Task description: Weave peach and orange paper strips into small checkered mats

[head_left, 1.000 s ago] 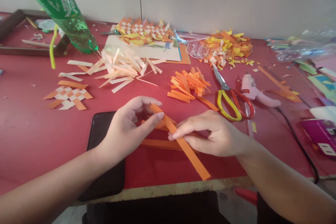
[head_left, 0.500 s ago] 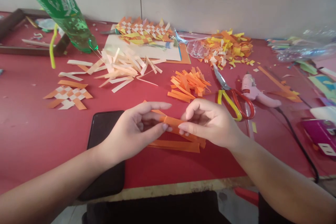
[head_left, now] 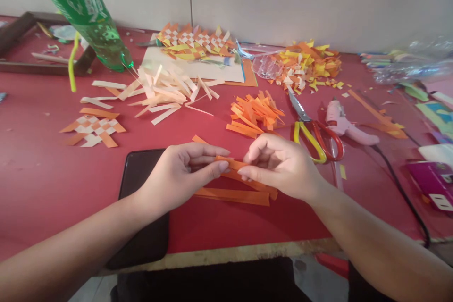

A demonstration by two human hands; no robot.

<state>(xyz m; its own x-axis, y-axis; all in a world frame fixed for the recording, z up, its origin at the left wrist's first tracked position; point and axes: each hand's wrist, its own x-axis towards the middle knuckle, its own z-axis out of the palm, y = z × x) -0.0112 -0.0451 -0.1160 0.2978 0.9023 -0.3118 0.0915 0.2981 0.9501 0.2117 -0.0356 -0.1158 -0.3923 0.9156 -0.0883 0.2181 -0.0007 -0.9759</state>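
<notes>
Between my hands is an orange paper strip (head_left: 234, 164), held just above the table. My left hand (head_left: 187, 172) pinches its left end between thumb and fingers. At the right end, my right hand (head_left: 279, 163) grips it with thumb and curled fingers. Beneath my hands lie more orange paper strips (head_left: 235, 195) on the red table. A pile of short orange strips (head_left: 256, 112) sits just beyond my fingers. To the left rests a woven orange-and-white paper fish (head_left: 95, 127). A black phone (head_left: 143, 226) is partly under my left forearm.
Scissors (head_left: 311, 137) and a pink glue gun (head_left: 348, 125) with a black cable lie at the right. Cream strips (head_left: 170, 92) are heaped behind. A green bottle (head_left: 88, 14) stands back left near a dark frame (head_left: 35, 68). Paper scraps (head_left: 307, 63) and woven fish (head_left: 194, 40) lie by the wall.
My left fingers have lowered and closed onto the left end of the orange strip. My right hand has barely moved.
</notes>
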